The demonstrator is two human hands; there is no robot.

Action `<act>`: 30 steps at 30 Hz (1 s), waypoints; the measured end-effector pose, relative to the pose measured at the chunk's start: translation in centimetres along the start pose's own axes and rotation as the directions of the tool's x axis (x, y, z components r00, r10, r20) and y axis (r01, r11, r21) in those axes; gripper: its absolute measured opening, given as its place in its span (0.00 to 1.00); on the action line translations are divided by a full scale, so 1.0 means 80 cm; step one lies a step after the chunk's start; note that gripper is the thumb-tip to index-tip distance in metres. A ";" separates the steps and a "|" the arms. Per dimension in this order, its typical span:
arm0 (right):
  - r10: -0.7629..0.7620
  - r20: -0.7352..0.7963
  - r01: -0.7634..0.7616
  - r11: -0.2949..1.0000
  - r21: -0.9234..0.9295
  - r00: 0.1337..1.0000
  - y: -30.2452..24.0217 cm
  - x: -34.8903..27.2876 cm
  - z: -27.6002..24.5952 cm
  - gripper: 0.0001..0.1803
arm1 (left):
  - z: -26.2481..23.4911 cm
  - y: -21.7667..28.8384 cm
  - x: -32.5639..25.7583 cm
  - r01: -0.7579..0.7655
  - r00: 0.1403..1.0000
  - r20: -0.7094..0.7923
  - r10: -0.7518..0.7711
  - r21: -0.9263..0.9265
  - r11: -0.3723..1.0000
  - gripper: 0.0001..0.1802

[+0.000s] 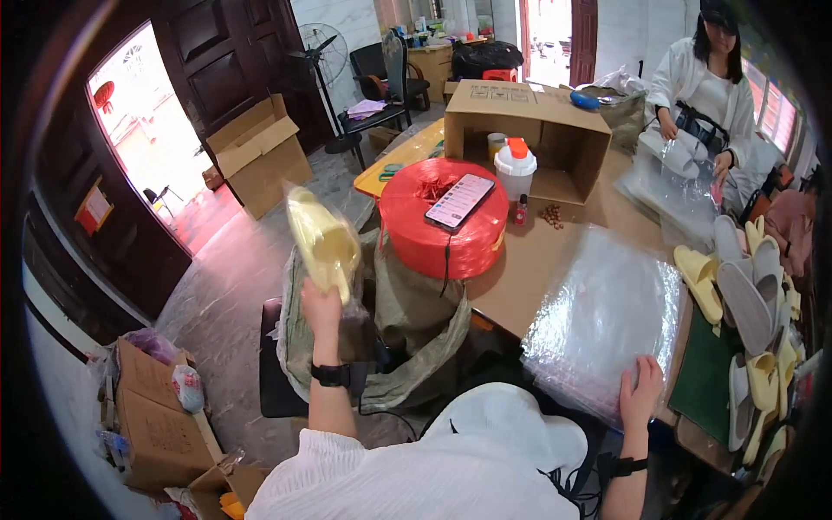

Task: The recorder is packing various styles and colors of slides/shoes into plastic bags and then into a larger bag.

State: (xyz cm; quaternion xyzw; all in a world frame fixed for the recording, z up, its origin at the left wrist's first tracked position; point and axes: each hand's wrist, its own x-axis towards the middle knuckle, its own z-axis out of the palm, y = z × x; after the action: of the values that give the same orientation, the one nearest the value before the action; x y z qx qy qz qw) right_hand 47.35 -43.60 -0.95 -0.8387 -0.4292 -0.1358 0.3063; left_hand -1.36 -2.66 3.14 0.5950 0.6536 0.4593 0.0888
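My left hand [321, 309] is closed round the lower end of yellow slippers [325, 241] in a clear plastic bag, blurred a little by motion. They are held up above an open woven sack [299, 322] on a chair. On the table's near side lies a stack of clear plastic bags [602, 303]. My right hand [641, 390] rests on the stack's near right corner, fingers stretched out. Between my hands, further off, stands a large roll of red plastic twine [403, 230] with a phone [460, 202] on top.
Loose yellow and grey slippers [745, 295] pile up at the right edge. Behind the twine are a cardboard box [537, 100], a white bottle with an orange cap [516, 173] and a small red bottle [521, 211]. Across the table a person [706, 104] handles a bagged slipper. Cartons [160, 407] stand lower left.
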 end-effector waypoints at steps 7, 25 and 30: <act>0.006 0.016 -0.006 0.999 0.032 1.000 -0.001 0.002 -0.002 0.22 | 0.052 -0.068 -0.050 0.098 0.767 0.512 -0.387 0.503 0.859 0.55; 0.016 -0.078 -0.018 0.999 -0.027 0.997 -0.003 -0.001 0.000 0.23 | 0.100 0.300 -0.277 -0.447 0.152 0.425 0.892 -0.776 0.445 0.25; -0.033 -0.124 0.026 0.998 -0.058 0.992 0.001 -0.006 0.008 0.23 | 0.183 0.325 -0.317 -0.593 0.002 0.328 0.945 -0.760 0.265 0.26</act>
State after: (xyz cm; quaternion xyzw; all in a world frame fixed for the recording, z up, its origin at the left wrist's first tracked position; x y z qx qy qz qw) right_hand 47.09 -43.51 -1.73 -0.8305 -0.4175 -0.2042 0.3069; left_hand 33.43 -20.58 2.37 0.9477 -0.0303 0.2488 0.1976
